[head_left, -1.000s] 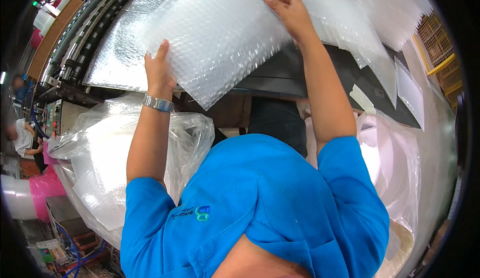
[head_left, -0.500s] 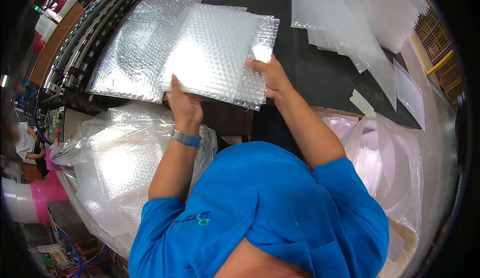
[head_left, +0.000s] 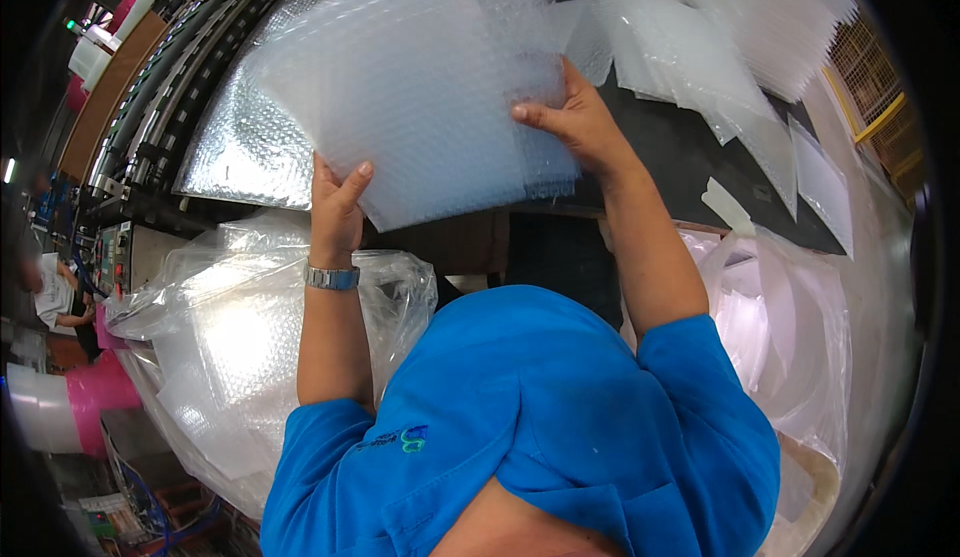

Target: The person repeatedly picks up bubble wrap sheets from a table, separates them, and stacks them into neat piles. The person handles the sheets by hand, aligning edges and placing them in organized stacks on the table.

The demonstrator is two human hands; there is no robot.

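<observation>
I hold a stack of clear bubble-wrap sheets point(head_left: 420, 77) lifted above a dark table point(head_left: 690, 152). My left hand point(head_left: 338, 207), with a metal watch on the wrist, grips the stack's lower left edge. The lower right edge is in my right hand point(head_left: 575, 122). The stack is tilted and hides part of the table behind it.
A silvery bubble sheet point(head_left: 235, 152) lies on the table at left. More clear sheets point(head_left: 720, 47) are spread at the back right. Large clear plastic bags stand at my left point(head_left: 230, 337) and right point(head_left: 790, 337). A conveyor rail point(head_left: 150, 97) runs along the far left. A person point(head_left: 50, 297) is at the left edge.
The stack lay low on the table half a second ago; both hands have since lifted it up and tilted it toward me again.
</observation>
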